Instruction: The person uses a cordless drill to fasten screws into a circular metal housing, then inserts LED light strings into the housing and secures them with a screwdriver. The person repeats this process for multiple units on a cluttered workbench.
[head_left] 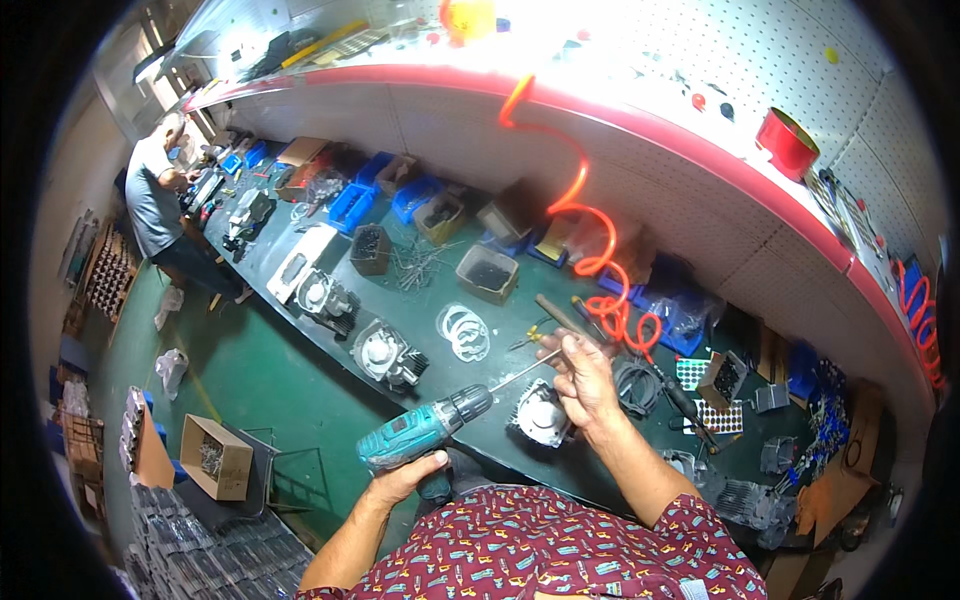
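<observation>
My left hand (400, 480) is wrapped round the handle of a teal and black cordless drill (415, 432). Its long thin bit (522, 373) points up and to the right. At the far end of that bit, the fingers of my right hand (585, 385) are closed in a pinch; whatever is between them is too small to make out. Just below the right hand, a silver cast-metal engine part (540, 415) sits at the bench's near edge. Two similar metal parts, one a finned cylinder (385, 355) and another (325, 298), stand further left along the edge.
On the dark green bench (420, 310) lie white rings (463, 333) and a box of small dark pieces (487, 273). Blue bins (352, 207) line the back. An orange coiled hose (600, 262) hangs down. At far left another person (158, 200) works. An open carton (215, 460) stands lower left.
</observation>
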